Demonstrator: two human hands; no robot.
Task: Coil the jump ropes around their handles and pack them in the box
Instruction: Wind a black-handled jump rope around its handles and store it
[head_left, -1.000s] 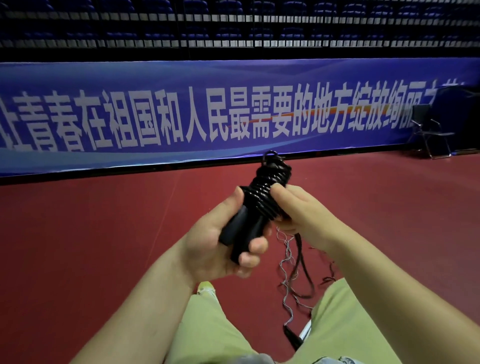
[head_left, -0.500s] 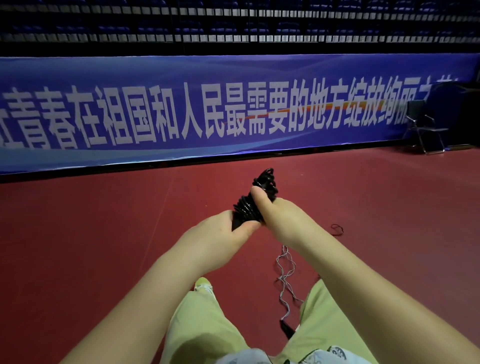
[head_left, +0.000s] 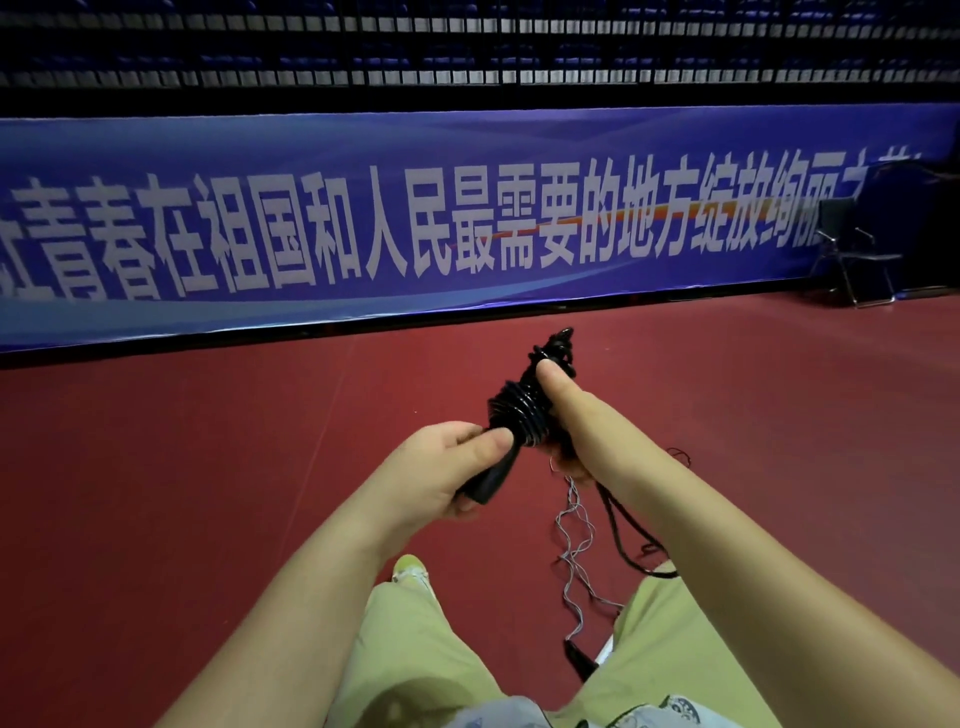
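The black jump rope (head_left: 524, 410) is up in front of the person, over the red floor (head_left: 208, 493), most of its cord coiled tight around the handles. The risk I see is the coil springing loose: the wraps bunch unevenly toward the far tip, and if the right thumb lifts before the tail is tucked, they could slide off. The loose tail hanging below the right hand could also snag on the grey rope (head_left: 574, 551) lying on the floor between the knees.

The left hand (head_left: 441, 473) has its grip closed around the bare near end of the handles. The right hand (head_left: 563, 415) holds the wound part, thumb pressed along the coil. No box is in view.
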